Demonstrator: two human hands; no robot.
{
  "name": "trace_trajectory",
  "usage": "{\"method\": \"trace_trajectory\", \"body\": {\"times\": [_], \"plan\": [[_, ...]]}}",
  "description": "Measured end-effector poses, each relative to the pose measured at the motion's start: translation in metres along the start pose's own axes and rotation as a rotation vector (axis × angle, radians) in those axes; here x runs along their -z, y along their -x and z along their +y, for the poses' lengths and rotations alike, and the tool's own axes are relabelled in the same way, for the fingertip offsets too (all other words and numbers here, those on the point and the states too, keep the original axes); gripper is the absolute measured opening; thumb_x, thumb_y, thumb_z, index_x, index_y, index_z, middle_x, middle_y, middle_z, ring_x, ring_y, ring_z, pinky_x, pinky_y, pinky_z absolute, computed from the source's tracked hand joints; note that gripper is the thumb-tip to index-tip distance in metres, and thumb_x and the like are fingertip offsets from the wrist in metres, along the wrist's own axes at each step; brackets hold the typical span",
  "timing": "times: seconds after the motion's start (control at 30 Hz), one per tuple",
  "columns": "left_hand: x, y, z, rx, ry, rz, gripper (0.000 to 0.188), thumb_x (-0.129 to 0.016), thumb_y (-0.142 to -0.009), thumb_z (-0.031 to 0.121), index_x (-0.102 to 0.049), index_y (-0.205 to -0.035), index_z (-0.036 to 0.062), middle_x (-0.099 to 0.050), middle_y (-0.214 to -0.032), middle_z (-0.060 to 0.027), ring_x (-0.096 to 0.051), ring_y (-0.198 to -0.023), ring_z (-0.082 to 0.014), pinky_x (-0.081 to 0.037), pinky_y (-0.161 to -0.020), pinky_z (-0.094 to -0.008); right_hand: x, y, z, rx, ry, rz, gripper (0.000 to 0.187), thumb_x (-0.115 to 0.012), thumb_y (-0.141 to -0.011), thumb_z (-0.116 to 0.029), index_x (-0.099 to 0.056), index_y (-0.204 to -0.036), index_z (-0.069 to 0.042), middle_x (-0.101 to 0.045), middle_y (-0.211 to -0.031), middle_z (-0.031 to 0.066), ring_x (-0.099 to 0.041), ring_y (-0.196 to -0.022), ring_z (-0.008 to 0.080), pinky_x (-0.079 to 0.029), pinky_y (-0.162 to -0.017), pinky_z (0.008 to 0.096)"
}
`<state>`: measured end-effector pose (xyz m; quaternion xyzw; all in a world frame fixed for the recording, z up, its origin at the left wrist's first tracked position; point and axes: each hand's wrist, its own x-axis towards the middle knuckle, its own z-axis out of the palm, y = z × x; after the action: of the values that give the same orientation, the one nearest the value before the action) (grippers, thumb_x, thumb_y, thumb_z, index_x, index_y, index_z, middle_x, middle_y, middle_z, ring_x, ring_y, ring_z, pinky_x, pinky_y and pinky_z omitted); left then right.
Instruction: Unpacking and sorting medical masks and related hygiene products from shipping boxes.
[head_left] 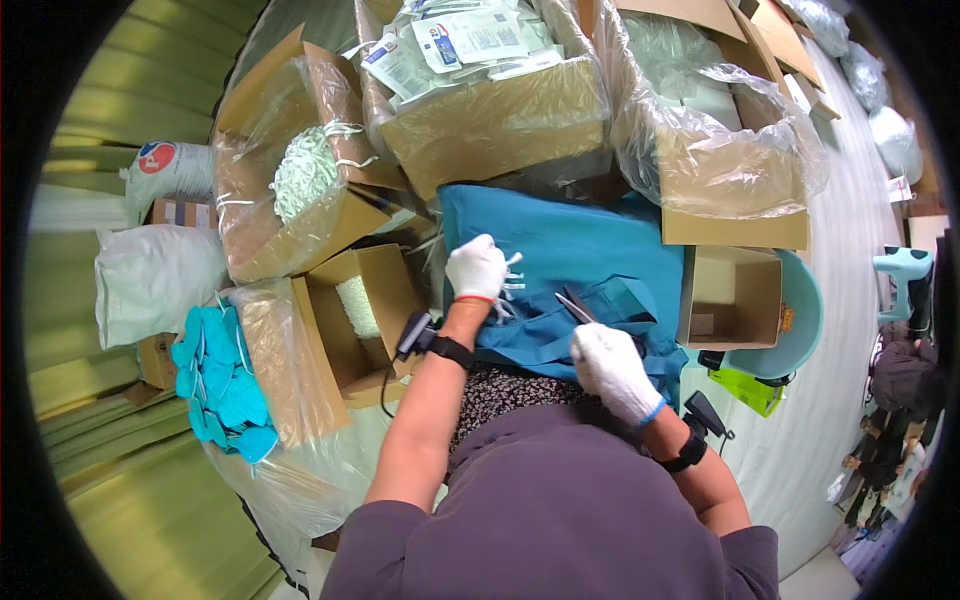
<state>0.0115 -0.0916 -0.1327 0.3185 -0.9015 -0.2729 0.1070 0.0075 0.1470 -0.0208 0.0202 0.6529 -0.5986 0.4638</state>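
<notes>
My left hand point(477, 268), in a white knitted glove with a red cuff edge, is closed over the blue cloth. Several short white straps point(509, 275) stick out beside its fingers. In my right hand point(612, 368), gloved in white with a blue cuff edge, is a pair of scissors point(574, 306). The dark blades point up and left, toward the straps, and the glove hides the handles. Both hands are over the blue cloth point(560, 235), which covers the work surface and my lap.
A carton of flat white packets point(480, 45) stands ahead. At left are a lined carton of pale cords point(305, 175), a smaller open carton point(390, 290) and teal padded pieces point(222, 380) with white straps. At right are a lined carton point(735, 175), an open box point(735, 272) and a light-blue tub point(806, 310).
</notes>
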Motion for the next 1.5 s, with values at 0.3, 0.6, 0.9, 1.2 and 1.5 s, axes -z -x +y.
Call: {"method": "trace_trajectory", "body": {"times": [0.3,0.6,0.9,1.2,1.5], "plan": [[0.049,0.03,0.042,0.709,1.0,-0.114,0.052,-0.055,-0.098,0.048,-0.065,-0.075,0.0021,-0.048,-0.05,0.0034,-0.043,-0.043,-0.0085,-0.029,-0.034,-0.0263,0.034,-0.05,-0.016,0.028,-1.055,-0.231,0.053,-0.043,-0.103,-0.04,-0.057,-0.123,0.007,-0.06,-0.126,0.0254,-0.062,-0.112,0.0379,-0.053,-0.093,0.0451],[0.079,0.099,-0.083,1.132,1.437,-0.008,0.047,-0.051,-0.096,0.058,-0.048,-0.068,0.0194,-0.028,-0.047,0.0086,-0.023,-0.033,-0.0068,-0.015,-0.032,-0.0269,-0.037,-0.111,-0.017,-0.114,-0.847,-0.179,0.051,-0.042,-0.103,-0.04,-0.059,-0.116,0.006,-0.065,-0.112,0.0203,-0.063,-0.106,0.0337,-0.053,-0.09,0.0433],[0.075,0.137,-0.103,1.13,1.331,0.023,0.052,-0.051,-0.094,0.06,-0.045,-0.067,0.016,-0.031,-0.048,0.0058,-0.03,-0.034,-0.0097,-0.022,-0.032,-0.0288,-0.2,-0.138,-0.051,-0.169,-0.593,-0.683,0.04,-0.046,-0.097,-0.03,-0.054,-0.119,0.003,-0.053,-0.113,0.0152,-0.052,-0.1,0.0258,-0.044,-0.088,0.0376],[0.099,0.103,-0.112,1.016,1.291,0.06,0.048,-0.049,-0.099,0.052,-0.068,-0.1,0.008,-0.035,-0.056,0.0095,-0.026,-0.038,-0.0012,-0.017,-0.035,-0.0205,-0.08,-0.104,-0.011,-0.253,-0.224,-0.242,0.023,-0.05,-0.097,-0.01,-0.057,-0.116,0.001,-0.049,-0.067,0.0007,-0.036,-0.047,0.0091,-0.03,-0.042,0.026],[0.268,-0.163,-0.159,0.257,1.297,0.585,0.052,-0.059,-0.093,0.049,-0.063,-0.115,0.0011,-0.064,-0.089,-0.0087,-0.061,-0.081,-0.016,-0.049,-0.071,-0.0308,0.011,-0.024,-0.001,-0.135,-0.373,0.002,0.019,-0.053,-0.097,-0.016,-0.059,-0.11,-0.004,-0.051,-0.07,0.0,-0.036,-0.048,0.0058,-0.03,-0.042,0.0197]]}}
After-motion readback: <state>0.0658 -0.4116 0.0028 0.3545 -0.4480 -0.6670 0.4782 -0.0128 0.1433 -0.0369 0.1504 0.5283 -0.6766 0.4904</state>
